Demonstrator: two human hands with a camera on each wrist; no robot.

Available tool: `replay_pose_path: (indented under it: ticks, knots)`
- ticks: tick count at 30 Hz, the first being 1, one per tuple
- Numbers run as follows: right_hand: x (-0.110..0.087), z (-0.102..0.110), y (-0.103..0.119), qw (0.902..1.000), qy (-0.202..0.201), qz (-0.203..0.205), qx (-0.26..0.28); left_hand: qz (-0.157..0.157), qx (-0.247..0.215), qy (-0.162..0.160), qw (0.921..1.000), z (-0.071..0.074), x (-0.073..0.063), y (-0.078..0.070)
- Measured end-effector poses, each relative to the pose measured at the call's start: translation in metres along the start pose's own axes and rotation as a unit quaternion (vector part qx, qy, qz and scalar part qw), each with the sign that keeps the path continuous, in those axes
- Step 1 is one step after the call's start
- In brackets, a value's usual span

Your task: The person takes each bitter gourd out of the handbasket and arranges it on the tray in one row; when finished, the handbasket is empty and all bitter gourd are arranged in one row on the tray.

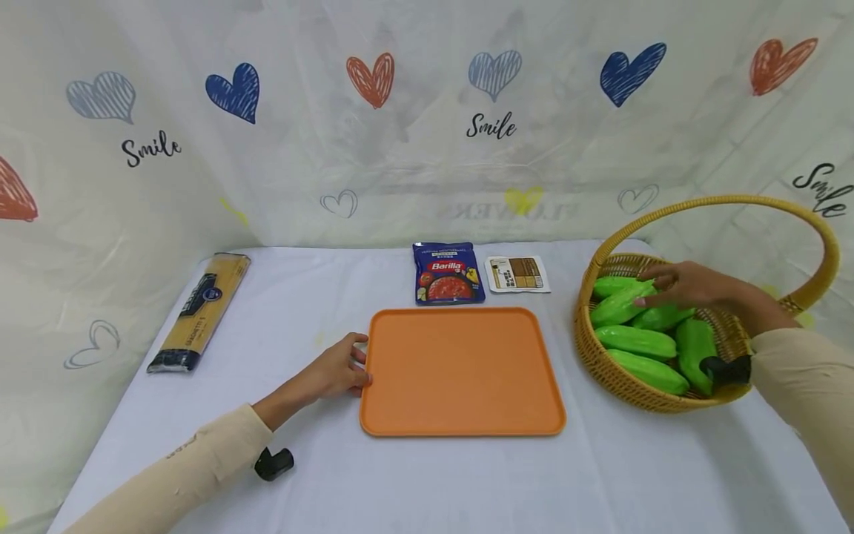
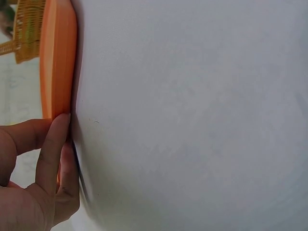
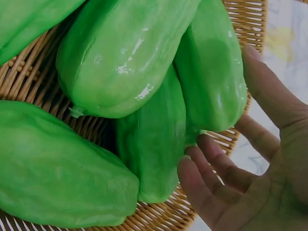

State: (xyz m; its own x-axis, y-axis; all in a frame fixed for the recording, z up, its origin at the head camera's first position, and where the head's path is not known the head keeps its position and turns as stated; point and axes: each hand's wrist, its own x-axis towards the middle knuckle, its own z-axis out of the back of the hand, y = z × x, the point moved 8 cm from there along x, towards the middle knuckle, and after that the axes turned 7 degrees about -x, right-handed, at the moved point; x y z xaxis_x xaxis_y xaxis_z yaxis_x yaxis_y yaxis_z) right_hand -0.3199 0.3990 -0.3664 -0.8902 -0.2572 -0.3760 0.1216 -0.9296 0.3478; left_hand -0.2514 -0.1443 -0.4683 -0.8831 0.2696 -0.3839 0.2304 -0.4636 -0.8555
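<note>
An orange tray [image 1: 460, 371] lies flat in the middle of the white-covered table. My left hand [image 1: 339, 369] holds its left edge, and in the left wrist view bent fingers [image 2: 50, 149] meet the tray's rim and outer wall [image 2: 62, 62]. On the right stands a wicker basket [image 1: 600, 371] with a tall arched handle, holding several long, glossy green papayas [image 1: 637, 341]. My right hand [image 1: 680, 285] reaches in under the handle. In the right wrist view its fingers [image 3: 216, 168] are spread around the end of one papaya [image 3: 211, 72], the thumb right at its side.
Behind the tray lie a blue Barilla sauce pouch [image 1: 447, 274] and a small white-and-brown packet [image 1: 517, 274]. A spaghetti pack [image 1: 200, 311] lies slanted at the far left. The basket's handle [image 1: 720, 200] arches over my right wrist. A heart-printed sheet [image 1: 427, 148] hangs behind the table.
</note>
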Motion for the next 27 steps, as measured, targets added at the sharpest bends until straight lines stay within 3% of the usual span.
replay_pose_path:
  ticks: [11,27]
  knots:
    - [0.014,-0.005,0.0,0.9968,-0.03,0.051,-0.055,0.001,-0.004,-0.004,1.0,0.0,0.001,0.001]
    - [0.003,-0.002,0.011,0.9983,-0.029,0.046,-0.017,0.005,-0.001,-0.006,1.0,0.0,-0.001,0.0]
